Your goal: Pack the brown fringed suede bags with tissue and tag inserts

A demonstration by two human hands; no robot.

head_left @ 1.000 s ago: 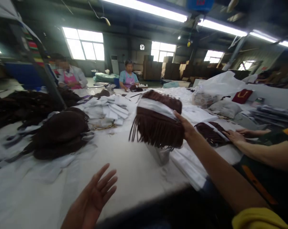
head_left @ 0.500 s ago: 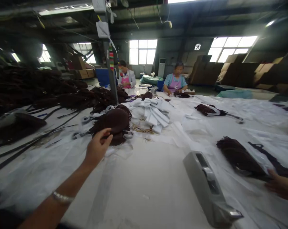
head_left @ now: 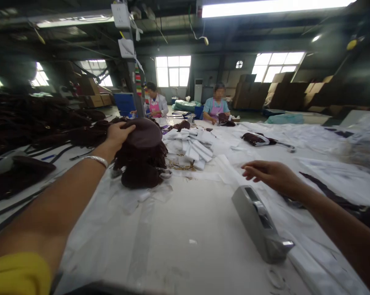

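Observation:
My left hand pinches the edge of a dark brown fringed bag, whose smooth rounded top tilts up. Below it lies another dark brown piece on the white table; where the two part is hard to make out. My right hand hovers just beyond a grey tape dispenser, with loosely bent fingers and nothing in them. Behind the right forearm, a dark strap-like piece is partly covered.
White paper strips are heaped past the bag. A metal post rises behind it. Dark bags and straps crowd the left. Another fringed bag lies at right. Two co-workers sit across the table.
My left hand has moved up and away, raising the bag's rounded top. My right hand has left the dark fringed bag at the right and come inward near the tape dispenser.

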